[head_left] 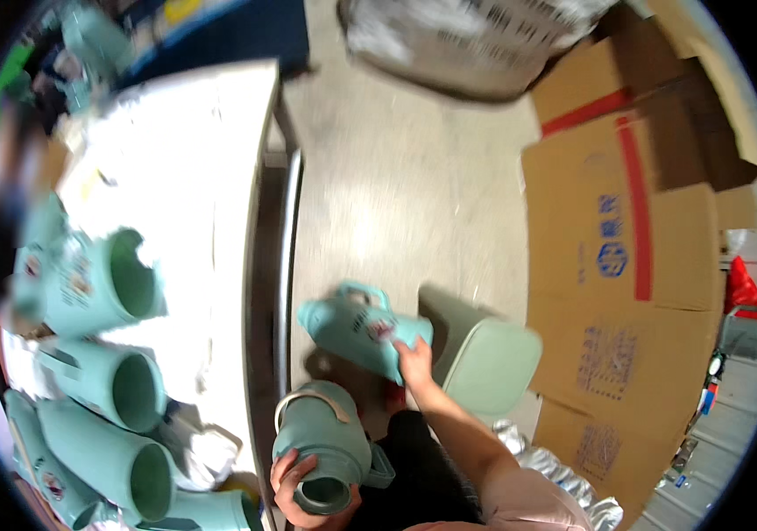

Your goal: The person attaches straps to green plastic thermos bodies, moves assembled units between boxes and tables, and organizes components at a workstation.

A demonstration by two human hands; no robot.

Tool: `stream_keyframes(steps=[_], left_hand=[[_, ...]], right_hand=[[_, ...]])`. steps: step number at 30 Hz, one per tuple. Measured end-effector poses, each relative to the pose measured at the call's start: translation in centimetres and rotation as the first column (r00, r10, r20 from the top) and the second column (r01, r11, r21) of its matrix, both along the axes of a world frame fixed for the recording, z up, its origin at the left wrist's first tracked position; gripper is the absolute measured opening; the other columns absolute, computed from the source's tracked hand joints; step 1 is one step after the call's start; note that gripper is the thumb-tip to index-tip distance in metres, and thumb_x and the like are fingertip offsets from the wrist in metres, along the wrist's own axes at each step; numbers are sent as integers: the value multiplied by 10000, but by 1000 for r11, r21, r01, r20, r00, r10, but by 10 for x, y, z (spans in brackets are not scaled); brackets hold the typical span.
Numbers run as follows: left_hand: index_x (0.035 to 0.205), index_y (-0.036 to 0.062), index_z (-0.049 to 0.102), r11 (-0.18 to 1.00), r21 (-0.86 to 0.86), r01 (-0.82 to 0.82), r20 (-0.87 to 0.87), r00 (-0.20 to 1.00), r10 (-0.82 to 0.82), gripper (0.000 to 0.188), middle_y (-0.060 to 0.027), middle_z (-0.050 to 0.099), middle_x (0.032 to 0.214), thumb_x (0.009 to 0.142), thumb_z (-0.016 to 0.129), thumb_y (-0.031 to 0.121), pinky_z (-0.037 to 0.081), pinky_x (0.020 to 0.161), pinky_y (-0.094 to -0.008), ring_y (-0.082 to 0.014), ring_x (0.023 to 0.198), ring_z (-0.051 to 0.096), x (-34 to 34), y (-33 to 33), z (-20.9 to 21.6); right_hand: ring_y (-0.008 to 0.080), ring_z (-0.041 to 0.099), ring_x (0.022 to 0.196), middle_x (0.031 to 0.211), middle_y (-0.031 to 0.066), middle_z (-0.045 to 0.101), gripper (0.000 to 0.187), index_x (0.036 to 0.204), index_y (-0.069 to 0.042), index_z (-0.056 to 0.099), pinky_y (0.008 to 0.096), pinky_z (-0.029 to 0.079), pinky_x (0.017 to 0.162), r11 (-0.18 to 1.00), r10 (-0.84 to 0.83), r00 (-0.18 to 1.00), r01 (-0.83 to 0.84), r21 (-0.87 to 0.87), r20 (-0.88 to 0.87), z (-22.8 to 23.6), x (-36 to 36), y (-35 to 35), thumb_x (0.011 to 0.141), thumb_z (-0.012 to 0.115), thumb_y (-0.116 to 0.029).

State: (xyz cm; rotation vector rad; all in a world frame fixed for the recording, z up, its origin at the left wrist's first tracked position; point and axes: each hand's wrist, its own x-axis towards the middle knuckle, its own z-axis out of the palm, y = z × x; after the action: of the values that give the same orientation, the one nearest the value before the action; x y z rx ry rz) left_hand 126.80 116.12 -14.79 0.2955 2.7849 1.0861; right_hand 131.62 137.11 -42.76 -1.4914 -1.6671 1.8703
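Note:
My left hand point(294, 489) is closed around the neck end of a teal thermos jug point(318, 427), whose round opening faces me. A pale carrying handle arches over this jug's far side. Farther off, my right hand point(416, 363) grips one end of a second teal jug point(356, 334), which lies tilted in the air over the floor. That one has a side handle and a small printed picture. The two jugs are apart. Just right of my right hand stands a pale green bin-like container point(495, 365) with a smooth, flat top.
Several teal jug casings point(150, 476) lie on the white table point(193, 159) at left, open ends toward me. Large cardboard boxes point(609, 354) line the right side. A printed sack point(476, 40) sits at the far end. Silvery objects point(564, 473) lie beside my right arm.

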Motion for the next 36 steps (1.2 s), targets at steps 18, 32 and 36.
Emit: stream_keyframes(steps=[18,32,36], left_hand=[[1471,190,360,637,-271,721,-963,-206,-176,773,-24,591,1385,801,745,212,304,1133,-505,-260,1355,448,-356,573,374],[1495,106,375,27,840,-542,354,508,-785,563,-161,575,1354,1056,333,456,440,1068,-470,-292,1245,548,-423,465,153],[1417,56,449,24,957,-290,150,421,-895,515,-200,611,1255,1033,437,399,486,995,-415,-302,1184,585,-397,387,257]], right_hand=[[244,598,1090,1203,160,628,361,1251,73,541,365,454,976,732,-588,639,681,10,-495,370,-61,348,906,502,-28],[362,609,1069,1134,203,641,441,1231,-10,592,459,464,957,584,721,654,-399,706,-227,483,-213,349,823,738,-91],[276,631,1084,1160,174,659,337,1211,-13,613,426,483,957,441,895,443,-861,254,-53,423,-198,413,886,687,-61]])
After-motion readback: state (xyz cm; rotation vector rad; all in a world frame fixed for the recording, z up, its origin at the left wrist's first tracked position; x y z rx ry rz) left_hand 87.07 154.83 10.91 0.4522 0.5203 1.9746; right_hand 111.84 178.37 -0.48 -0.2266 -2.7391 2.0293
